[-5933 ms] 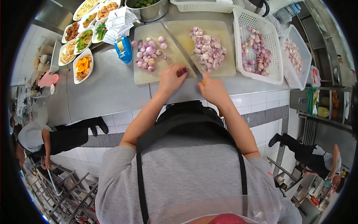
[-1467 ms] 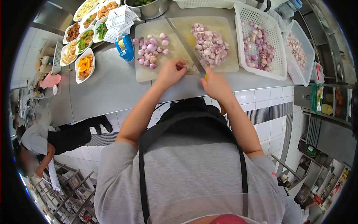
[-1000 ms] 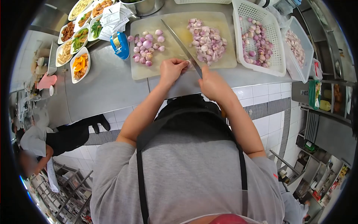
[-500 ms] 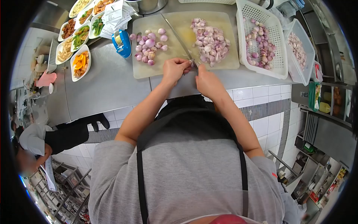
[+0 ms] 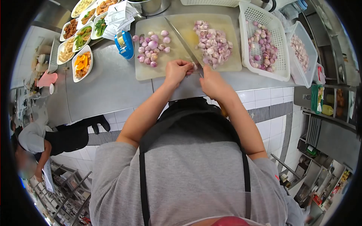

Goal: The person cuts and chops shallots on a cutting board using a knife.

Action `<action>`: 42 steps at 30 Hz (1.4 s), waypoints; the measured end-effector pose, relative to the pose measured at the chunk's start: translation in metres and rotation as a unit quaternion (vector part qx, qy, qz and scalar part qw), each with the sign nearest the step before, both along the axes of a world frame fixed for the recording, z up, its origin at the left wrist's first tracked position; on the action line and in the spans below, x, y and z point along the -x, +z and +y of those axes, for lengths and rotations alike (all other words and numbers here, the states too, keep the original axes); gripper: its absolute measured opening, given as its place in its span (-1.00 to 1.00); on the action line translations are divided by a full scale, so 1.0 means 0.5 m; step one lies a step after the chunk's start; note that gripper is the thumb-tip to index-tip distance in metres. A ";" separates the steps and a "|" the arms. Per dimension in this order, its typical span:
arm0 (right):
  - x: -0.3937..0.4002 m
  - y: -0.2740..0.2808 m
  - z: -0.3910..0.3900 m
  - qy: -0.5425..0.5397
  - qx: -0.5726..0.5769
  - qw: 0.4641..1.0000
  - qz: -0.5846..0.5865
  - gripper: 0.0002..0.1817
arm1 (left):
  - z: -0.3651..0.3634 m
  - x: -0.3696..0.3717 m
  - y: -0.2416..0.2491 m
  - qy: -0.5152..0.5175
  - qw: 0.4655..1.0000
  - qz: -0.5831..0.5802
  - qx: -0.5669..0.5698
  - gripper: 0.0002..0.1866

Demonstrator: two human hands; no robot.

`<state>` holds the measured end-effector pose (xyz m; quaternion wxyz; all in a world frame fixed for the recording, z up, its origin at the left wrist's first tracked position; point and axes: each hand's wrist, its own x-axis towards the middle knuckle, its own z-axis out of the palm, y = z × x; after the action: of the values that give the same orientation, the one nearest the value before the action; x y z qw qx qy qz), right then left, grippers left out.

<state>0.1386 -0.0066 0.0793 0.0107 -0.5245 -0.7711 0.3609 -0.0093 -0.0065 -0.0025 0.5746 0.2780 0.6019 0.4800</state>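
Observation:
My right hand [image 5: 215, 83] is closed around the handle of a long knife [image 5: 183, 42], whose blade reaches up and left across the cutting board [image 5: 177, 20]. At the board's front edge my left hand [image 5: 177, 72] pinches a small shallot, mostly hidden by the fingers, close to the blade's handle end. On the left part of the board lies a group of purple shallots [image 5: 152, 45]. A larger pile of pale, peeled-looking shallots [image 5: 217, 45] covers the right part.
Right of the board stand a white perforated basket [image 5: 244, 41] with shallots and a clear tub [image 5: 310, 56] of smaller pieces. A blue tape dispenser [image 5: 125, 47], paper slips [image 5: 117, 17] and several food dishes [image 5: 82, 64] are left. Another person [image 5: 32, 139] stands far left.
My right hand has shifted slightly right and down with the knife, its handle end moving away from my left fingers. The person at far left has moved an arm downward.

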 end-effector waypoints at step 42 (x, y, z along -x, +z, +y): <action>0.013 0.016 -0.021 -0.001 0.001 0.999 -0.041 -0.69 | -0.001 0.004 -0.004 -0.005 1.000 -0.009 0.017 -0.87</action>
<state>0.1319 -0.0169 0.0874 -0.0206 -0.5396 -0.7700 0.3399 -0.0114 -0.0070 -0.0046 0.5868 0.2673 0.6035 0.4690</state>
